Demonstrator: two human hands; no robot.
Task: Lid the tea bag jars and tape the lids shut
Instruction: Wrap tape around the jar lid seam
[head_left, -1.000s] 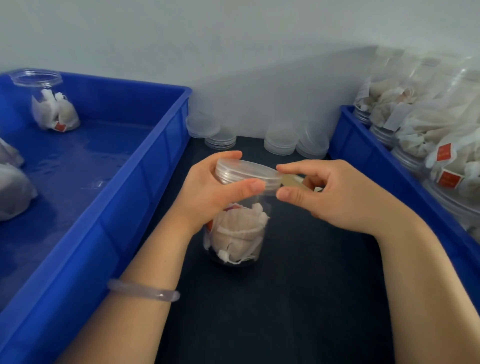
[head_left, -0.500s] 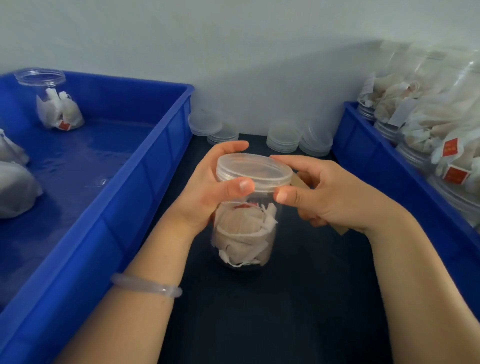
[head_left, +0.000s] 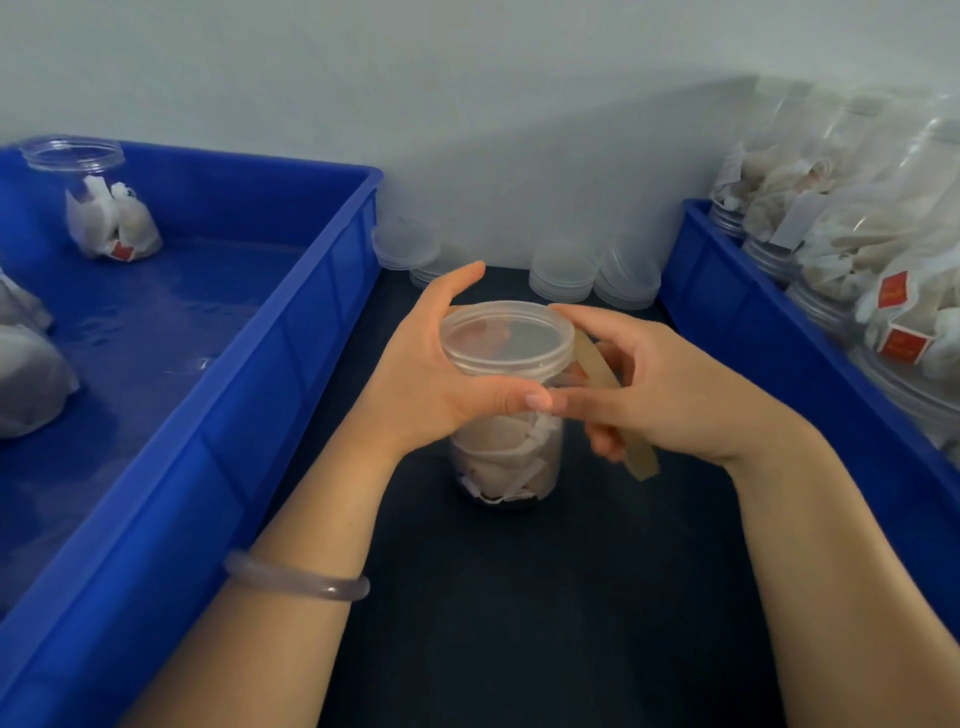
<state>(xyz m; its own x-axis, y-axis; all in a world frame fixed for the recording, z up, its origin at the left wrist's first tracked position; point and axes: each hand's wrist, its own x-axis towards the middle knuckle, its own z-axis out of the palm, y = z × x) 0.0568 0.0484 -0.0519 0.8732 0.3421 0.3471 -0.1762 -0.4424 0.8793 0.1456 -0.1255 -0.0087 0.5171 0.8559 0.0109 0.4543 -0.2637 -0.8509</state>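
A clear plastic jar (head_left: 506, 457) packed with white tea bags stands on the dark table (head_left: 545, 597) in the middle. Its clear lid (head_left: 506, 338) sits on top. My left hand (head_left: 431, 374) grips the jar just under the lid, thumb across the front. My right hand (head_left: 670, 387) is at the jar's right side, thumb touching the jar beside my left thumb. A tan strip of tape (head_left: 608, 384) runs from the lid's right edge down through my right fingers, its free end hanging below the hand.
A large blue bin (head_left: 280, 332) lies on the left with an open jar (head_left: 98, 208) of tea bags and other bags in it. Another blue bin (head_left: 769, 322) on the right holds several filled jars (head_left: 852, 244). Stacks of spare clear lids (head_left: 563, 273) line the wall behind.
The tape strip has come round the lid's right side and now hangs down through my right hand. Both hands have shifted lower on the jar and the thumbs have met at the front.
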